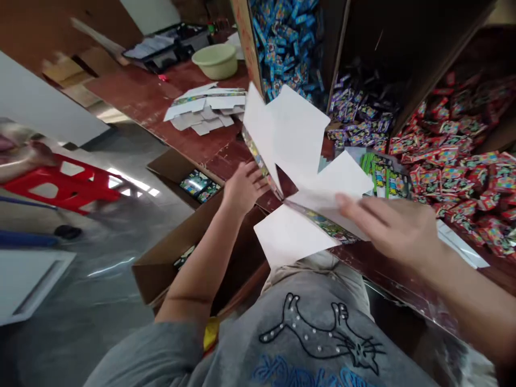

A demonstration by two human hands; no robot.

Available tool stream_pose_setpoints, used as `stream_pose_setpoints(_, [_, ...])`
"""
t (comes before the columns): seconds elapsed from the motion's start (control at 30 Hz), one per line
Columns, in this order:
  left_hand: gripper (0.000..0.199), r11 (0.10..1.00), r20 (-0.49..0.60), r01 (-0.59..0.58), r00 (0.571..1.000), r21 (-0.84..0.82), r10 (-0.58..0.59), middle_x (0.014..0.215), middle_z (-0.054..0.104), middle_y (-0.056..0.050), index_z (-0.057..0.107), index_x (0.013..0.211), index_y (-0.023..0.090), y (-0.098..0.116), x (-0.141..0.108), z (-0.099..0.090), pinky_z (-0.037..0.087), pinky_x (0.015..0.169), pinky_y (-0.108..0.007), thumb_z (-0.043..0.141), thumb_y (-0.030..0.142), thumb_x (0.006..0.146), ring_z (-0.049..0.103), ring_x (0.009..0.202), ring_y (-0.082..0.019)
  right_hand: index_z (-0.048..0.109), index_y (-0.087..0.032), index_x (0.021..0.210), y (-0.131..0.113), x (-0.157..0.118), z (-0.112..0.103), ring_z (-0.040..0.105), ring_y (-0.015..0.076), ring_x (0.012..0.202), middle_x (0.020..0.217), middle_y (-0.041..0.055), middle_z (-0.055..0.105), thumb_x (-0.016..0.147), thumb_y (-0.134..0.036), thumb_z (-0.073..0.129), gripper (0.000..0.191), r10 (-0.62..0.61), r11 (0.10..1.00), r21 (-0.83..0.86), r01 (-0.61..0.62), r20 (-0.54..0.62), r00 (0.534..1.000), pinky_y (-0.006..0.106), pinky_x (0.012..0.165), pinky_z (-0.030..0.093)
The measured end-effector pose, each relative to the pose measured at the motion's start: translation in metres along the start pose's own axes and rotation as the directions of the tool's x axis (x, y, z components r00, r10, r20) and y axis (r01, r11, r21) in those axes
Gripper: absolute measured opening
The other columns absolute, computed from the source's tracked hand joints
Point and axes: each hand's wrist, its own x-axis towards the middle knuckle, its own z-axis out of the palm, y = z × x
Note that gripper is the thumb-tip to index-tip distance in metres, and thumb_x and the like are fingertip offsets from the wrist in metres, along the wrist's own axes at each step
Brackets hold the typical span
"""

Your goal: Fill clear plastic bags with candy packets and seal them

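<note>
Your left hand [242, 185] and right hand [393, 226] both pinch the carton [294, 161]: light, floppy card; grip beside the folds.

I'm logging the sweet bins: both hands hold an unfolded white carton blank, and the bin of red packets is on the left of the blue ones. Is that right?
Not quite. The head view shows the red packets to the right of the blue packets, with purple ones between. The left hand and right hand do hold the white carton blank.

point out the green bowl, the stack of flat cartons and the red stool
green bowl [216, 61], head view, on its front wall
stack of flat cartons [205, 110], head view, on the top sheets
red stool [60, 185], head view, on its seat
</note>
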Motion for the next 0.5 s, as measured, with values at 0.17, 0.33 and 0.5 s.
stream_pose_setpoints(0.17, [0.059, 0.985, -0.056, 0.145, 0.987, -0.089, -0.15, 0.129, 0.079, -0.006, 0.055, 0.153, 0.037, -0.03, -0.053, -0.001, 0.055, 0.053, -0.026, 0.074, 0.05, 0.099, 0.072, 0.067, -0.016, 0.066, -0.028, 0.143, -0.056, 0.018, 0.023, 0.054, 0.0137, 0.059, 0.075, -0.0034, 0.07, 0.109, -0.022, 0.056, 0.036, -0.367, 0.806, 0.562, 0.183, 0.232, 0.901, 0.033, 0.054, 0.031])
stream_pose_setpoints(0.33, [0.062, 0.915, 0.054, 0.373, 0.928, -0.154, -0.37, 0.089, 0.076, -0.001, 0.068, 0.142, 0.027, -0.08, -0.056, -0.005, 0.029, 0.04, -0.017, 0.085, 0.034, 0.083, 0.044, 0.045, -0.005, 0.08, -0.035, 0.126, -0.07, 0.02, 0.086, 0.068, 0.0167, 0.071, 0.09, -0.0016, 0.082, 0.11, -0.042, 0.054, 0.031, -0.296, 0.565, 0.71, -0.42, 0.65, 0.7, 0.03, 0.065, 0.047])
stream_pose_setpoints(0.5, [0.066, 0.905, 0.196, 0.412, 0.9, -0.101, -0.388, 0.095, 0.08, -0.009, 0.075, 0.13, 0.019, -0.092, -0.06, -0.033, 0.047, 0.05, -0.024, 0.084, 0.062, 0.081, 0.06, 0.057, -0.013, 0.079, -0.035, 0.129, -0.062, -0.003, 0.122, 0.078, 0.0259, 0.09, 0.113, 0.0029, 0.085, 0.112, -0.041, 0.045, 0.039, -0.093, 0.706, 0.422, -0.569, 0.852, 0.515, 0.036, 0.074, 0.052])
